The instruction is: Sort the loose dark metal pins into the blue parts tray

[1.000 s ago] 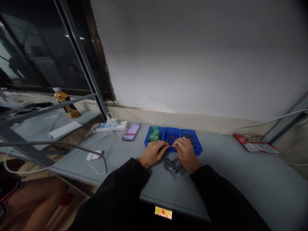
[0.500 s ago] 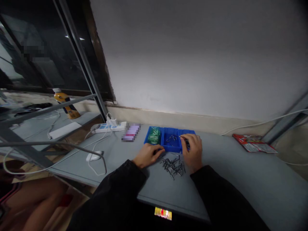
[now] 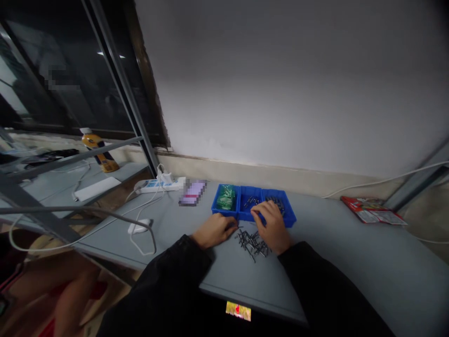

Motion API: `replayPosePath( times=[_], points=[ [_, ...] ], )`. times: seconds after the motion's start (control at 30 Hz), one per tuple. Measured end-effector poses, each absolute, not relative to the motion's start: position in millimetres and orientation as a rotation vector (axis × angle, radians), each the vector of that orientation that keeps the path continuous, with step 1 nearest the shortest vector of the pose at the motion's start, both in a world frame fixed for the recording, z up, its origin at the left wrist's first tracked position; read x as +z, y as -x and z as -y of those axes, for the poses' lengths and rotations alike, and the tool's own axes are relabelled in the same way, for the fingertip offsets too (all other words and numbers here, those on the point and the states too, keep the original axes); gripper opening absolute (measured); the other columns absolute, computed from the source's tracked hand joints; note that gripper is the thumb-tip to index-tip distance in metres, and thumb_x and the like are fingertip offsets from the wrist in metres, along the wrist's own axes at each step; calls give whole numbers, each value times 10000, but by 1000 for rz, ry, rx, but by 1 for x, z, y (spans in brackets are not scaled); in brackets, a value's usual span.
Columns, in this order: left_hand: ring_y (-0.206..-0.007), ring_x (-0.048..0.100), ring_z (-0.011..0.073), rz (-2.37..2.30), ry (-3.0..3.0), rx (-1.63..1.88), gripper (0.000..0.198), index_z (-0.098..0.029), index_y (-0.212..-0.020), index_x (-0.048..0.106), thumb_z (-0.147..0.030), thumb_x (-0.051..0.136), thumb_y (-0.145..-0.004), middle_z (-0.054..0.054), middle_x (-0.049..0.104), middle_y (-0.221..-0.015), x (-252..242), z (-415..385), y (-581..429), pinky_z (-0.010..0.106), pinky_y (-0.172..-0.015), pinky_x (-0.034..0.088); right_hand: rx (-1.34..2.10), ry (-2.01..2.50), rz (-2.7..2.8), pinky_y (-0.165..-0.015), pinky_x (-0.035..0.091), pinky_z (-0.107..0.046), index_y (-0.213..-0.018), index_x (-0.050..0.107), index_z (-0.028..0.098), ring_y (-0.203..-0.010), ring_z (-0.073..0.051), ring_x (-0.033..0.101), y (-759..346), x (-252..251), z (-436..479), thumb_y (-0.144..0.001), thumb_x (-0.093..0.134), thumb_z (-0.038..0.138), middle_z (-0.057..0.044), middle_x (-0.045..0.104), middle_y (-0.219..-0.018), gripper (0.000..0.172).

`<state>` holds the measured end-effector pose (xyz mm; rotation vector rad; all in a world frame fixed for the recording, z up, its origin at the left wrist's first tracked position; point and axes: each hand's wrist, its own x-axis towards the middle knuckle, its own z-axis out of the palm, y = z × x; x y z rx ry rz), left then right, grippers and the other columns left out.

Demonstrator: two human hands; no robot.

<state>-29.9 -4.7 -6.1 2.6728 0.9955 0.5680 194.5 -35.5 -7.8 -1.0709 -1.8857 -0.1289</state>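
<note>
Three blue bins stand in a row at the back of the desk. The left bin holds green-wrapped pieces, the middle bin a few small metal pieces, and the right bin many dark metal pieces. In front lies a loose pile of slim metal pieces, much like screws. My left hand rests by the left bin's front, fingers curled and thumb close to them. Over the middle bin's front edge, my right hand has thumb and forefinger pinched together. Whatever either hand holds is too small to make out.
Left of the bins are a phone, a white power strip and a white mouse-like device with cables. A red packet lies at right. A bottle stands on the neighbouring desk. Another person's leg shows at lower left.
My right hand has moved left and toward me, from the right bin to the middle bin's front edge, uncovering the right bin. My left hand has barely shifted.
</note>
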Motion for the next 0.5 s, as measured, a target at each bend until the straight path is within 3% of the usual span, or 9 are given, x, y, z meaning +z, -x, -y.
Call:
replayPosePath(
  times=[0.27, 0.5],
  points=[
    [-659, 604, 135, -885, -2597, 701, 164, -195, -1050, 633, -284, 501, -1013, 2, 661, -748, 2, 13, 24, 221, -652, 430, -17, 1038, 2079, -868, 381, -396, -966, 625, 205, -934, -212, 529, -190, -8, 40, -979, 540, 197, -36, 649, -931, 87],
    [-631, 600, 123, -866, -2584, 789, 193, -181, -1086, 629, -296, 488, -1022, -2, 660, -740, 3, 12, 20, 223, -634, 429, -45, 1057, 2088, -844, 360, -387, -892, 609, 195, -908, -213, 510, -188, -12, 38, -1001, 492, 181, -38, 626, -883, 161]
  ],
)
